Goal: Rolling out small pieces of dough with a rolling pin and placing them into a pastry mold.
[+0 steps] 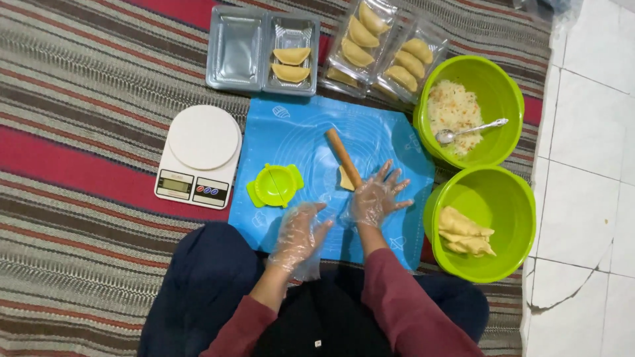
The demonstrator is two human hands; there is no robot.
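Pressing the right hand (376,198), gloved, fingers spread flat, on the near end of a wooden pin (343,157) lying across a dough piece (344,178) on the blue mat (291,132), left hand (299,235) loosely open, empty, near a green mould (275,184).

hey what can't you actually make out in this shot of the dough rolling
Head view only:
- Dough piece: mostly hidden under the rolling pin and right hand.
- Scale display: too small to read.
- Filling in the upper green bowl: too blurred to identify.
- Left hand: the crumpled glove hides whether it grips anything.
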